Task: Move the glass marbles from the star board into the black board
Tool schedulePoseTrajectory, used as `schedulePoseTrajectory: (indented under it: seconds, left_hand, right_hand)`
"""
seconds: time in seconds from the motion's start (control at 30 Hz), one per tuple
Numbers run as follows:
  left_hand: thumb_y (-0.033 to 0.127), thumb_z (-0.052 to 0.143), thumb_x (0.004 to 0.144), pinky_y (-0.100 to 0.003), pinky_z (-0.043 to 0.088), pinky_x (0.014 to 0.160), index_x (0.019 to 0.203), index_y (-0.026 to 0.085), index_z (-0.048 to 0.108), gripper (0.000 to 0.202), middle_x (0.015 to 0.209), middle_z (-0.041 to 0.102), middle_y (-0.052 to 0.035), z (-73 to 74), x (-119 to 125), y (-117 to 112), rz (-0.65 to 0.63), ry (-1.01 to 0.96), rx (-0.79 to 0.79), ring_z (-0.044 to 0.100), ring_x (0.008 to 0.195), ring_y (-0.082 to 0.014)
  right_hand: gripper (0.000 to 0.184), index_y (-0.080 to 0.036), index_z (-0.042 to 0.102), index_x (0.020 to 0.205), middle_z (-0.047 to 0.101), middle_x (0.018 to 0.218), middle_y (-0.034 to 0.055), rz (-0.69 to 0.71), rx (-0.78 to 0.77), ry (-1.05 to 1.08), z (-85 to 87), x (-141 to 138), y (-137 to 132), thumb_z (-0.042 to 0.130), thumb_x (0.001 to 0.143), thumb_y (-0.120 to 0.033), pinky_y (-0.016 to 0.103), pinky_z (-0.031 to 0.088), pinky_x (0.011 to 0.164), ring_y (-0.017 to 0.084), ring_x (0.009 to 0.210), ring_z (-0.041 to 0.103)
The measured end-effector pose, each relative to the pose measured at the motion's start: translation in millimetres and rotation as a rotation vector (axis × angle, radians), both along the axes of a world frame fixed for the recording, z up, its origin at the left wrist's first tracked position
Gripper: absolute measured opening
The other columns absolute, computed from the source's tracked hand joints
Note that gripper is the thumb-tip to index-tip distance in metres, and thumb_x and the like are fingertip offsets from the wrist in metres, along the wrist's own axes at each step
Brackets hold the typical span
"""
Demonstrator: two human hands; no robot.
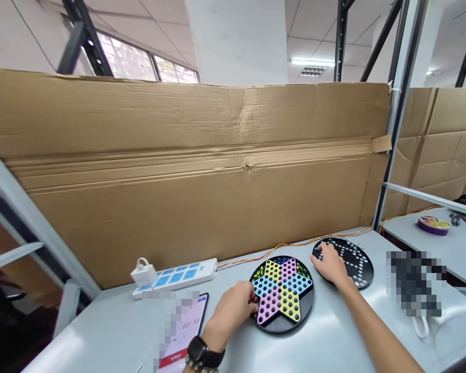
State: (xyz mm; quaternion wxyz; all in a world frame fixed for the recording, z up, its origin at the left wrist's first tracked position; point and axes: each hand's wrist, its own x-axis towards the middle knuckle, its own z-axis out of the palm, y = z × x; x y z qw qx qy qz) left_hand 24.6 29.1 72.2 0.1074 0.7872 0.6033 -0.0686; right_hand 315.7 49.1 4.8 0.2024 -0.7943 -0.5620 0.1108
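Note:
A round Chinese checkers board lies flat on the table, with a star of yellow, pink and blue points full of holes. My left hand is at its left rim, fingers curled closed around the edge; the fingertips are partly hidden. To the right lies a black round disc marked with pale dots in a star pattern. Over its left side rests my right hand, thumb and fingers apart, touching the disc near its rim. Whether a small piece is under those fingertips I cannot tell.
A white power strip with a plugged-in charger sits at the back left. A phone lies beside my left wrist. Cardboard walls off the back. A blurred dark object lies at the right, before a neighbouring table.

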Motion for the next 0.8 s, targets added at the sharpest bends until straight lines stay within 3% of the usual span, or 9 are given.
schedulePoseTrajectory:
  seconds: [0.23, 0.53, 0.8]
  left_hand:
    - [0.011, 0.064, 0.075, -0.027, 0.044, 0.065, 0.082, 0.018, 0.072, 0.012, 0.087, 0.076, -0.0077, 0.4, 5, 3, 0.004, -0.024, 0.009, 0.074, 0.082, -0.0233]
    - [0.002, 0.052, 0.081, -0.033, 0.048, 0.071, 0.079, 0.015, 0.071, 0.024, 0.089, 0.076, -0.0133, -7.5, 9, -6, -0.049, -0.02, 0.062, 0.075, 0.088, -0.0298]
    - [0.004, 0.054, 0.086, -0.04, 0.051, 0.081, 0.075, 0.016, 0.068, 0.021, 0.089, 0.074, -0.0183, -30.7, 11, -6, -0.034, -0.164, 0.172, 0.073, 0.088, -0.0339]
  right_hand:
    - [0.033, -0.02, 0.058, 0.12, 0.06, 0.128, 0.0143, 0.017, -0.002, 0.011, 0.2, 0, 0, 0.053, 0.096, -0.042, 0.037, 0.044, 0.089, 0.028, 0.118, 0.06]
    - [0.03, -0.02, 0.06, 0.115, 0.062, 0.121, 0.0107, 0.052, 0.039, 0.021, -3.6, -3, 2, 0.054, 0.095, -0.041, 0.034, 0.043, 0.087, 0.026, 0.115, 0.061]
    - [0.029, -0.021, 0.06, 0.114, 0.063, 0.12, 0.0102, 0.066, 0.053, 0.022, -2.7, -6, 1, 0.054, 0.094, -0.042, 0.034, 0.041, 0.086, 0.027, 0.115, 0.06]
